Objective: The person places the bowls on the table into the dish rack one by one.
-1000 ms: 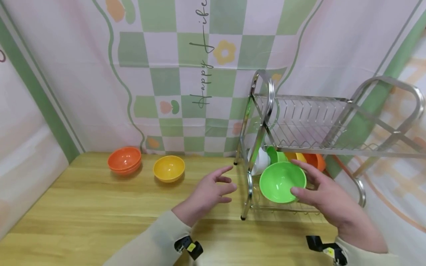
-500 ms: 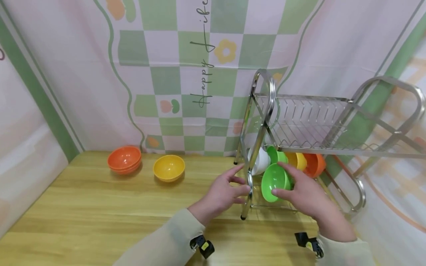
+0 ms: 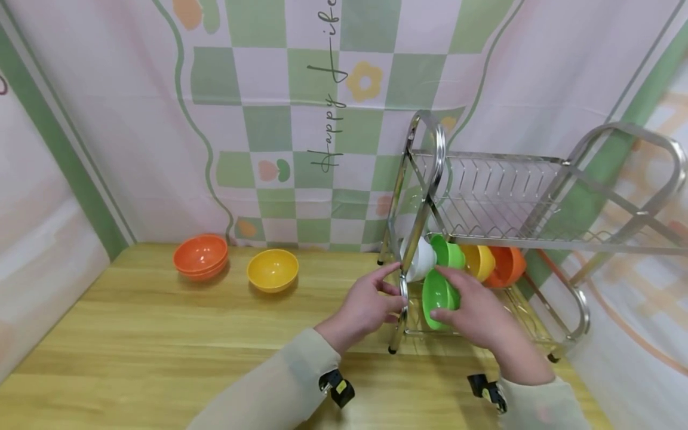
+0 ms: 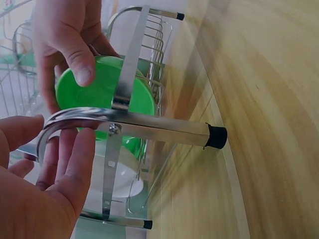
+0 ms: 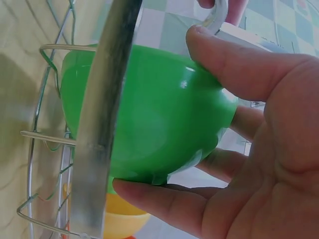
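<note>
My right hand (image 3: 481, 310) grips a green bowl (image 3: 436, 298) by its rim and outer wall. The bowl stands tilted on its side, at the front of the lower tier of a metal dish rack (image 3: 497, 243). In the right wrist view, thumb and fingers spread round the green bowl (image 5: 159, 114), and its base faces the palm. My left hand (image 3: 365, 307) holds the rack's left front post, fingers on both sides of it in the left wrist view. Behind the held bowl, a white bowl (image 3: 421, 261), another green bowl (image 3: 450, 254), a yellow bowl (image 3: 478, 261) and an orange bowl (image 3: 506, 267) stand in a row.
On the wooden table (image 3: 161, 346), to the left, sit stacked orange bowls (image 3: 200, 257) and a single yellow bowl (image 3: 273, 270). The rack's upper tier (image 3: 494, 179) overhangs the row of bowls. A checked cloth (image 3: 314, 149) hangs behind.
The green bowl has turned from facing up to standing on its side, and has gone down into the lower tier. My left hand has moved right onto the rack's post.
</note>
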Motion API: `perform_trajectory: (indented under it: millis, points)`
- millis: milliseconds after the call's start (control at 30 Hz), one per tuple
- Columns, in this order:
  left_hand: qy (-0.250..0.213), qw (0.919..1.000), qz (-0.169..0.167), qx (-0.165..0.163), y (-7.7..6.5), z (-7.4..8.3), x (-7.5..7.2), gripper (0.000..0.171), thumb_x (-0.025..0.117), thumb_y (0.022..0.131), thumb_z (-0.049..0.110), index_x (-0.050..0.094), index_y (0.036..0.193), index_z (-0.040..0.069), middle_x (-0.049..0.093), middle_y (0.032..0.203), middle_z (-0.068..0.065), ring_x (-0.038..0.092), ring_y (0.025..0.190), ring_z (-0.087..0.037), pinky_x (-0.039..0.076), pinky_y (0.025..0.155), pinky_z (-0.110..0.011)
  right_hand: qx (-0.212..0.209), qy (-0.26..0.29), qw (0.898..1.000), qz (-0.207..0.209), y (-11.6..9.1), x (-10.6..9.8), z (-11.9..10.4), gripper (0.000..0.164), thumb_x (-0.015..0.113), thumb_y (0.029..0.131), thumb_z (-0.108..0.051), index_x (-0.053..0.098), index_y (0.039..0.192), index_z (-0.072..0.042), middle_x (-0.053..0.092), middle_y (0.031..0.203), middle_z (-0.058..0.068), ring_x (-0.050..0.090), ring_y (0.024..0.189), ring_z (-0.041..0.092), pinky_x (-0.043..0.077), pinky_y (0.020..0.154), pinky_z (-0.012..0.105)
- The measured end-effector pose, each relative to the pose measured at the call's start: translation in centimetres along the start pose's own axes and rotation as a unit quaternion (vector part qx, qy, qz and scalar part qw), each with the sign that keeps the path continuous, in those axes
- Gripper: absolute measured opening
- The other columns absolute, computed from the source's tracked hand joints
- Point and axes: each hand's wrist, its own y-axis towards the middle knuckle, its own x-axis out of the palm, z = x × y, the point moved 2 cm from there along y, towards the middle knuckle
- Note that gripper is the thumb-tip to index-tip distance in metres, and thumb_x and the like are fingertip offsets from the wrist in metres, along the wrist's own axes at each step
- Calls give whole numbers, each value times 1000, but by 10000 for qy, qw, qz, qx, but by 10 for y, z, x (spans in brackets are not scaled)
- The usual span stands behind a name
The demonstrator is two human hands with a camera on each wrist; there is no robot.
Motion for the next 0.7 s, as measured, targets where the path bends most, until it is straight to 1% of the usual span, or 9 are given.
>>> perform_trajectory:
  millis: [167,267,433,500,700]
  points:
    - [44,9998,61,-159,4,0,1,67,73,86,-6,57,139,31,62,96,-9,66,77,-25,61,70,-42,16,-74,10000,-11,2,3,-2,86,83,82,-27,37,153,-7,36,151,27,43,125,55,40,92,74]
    - [125,9996,71,-228,5,1,2,65,73,86,-5,57,137,31,62,95,-9,66,77,-25,61,70,-43,-85,-45,10000,-23,4,6,-3,85,83,82,-24,38,153,-6,38,150,26,46,123,53,42,92,71]
    - [208,9994,39,-281,5,4,2,64,72,86,-5,56,137,31,64,93,-9,66,77,-25,61,69,-44,-247,34,9996,-102,6,11,-5,83,82,83,-22,38,151,-4,37,149,28,43,125,53,39,96,72]
    - [223,9993,33,-306,5,4,3,65,72,86,-5,56,137,32,64,93,-9,66,76,-25,61,68,-43,-229,16,9997,-126,7,13,-6,83,82,83,-23,39,151,-5,36,150,28,42,126,54,38,96,73]
    - [271,9989,57,-368,4,4,3,65,71,87,-5,55,137,33,64,92,-9,66,74,-26,61,70,-47,-86,14,9998,-163,8,16,-7,83,82,84,-26,38,151,-6,36,149,29,45,123,54,41,93,72]
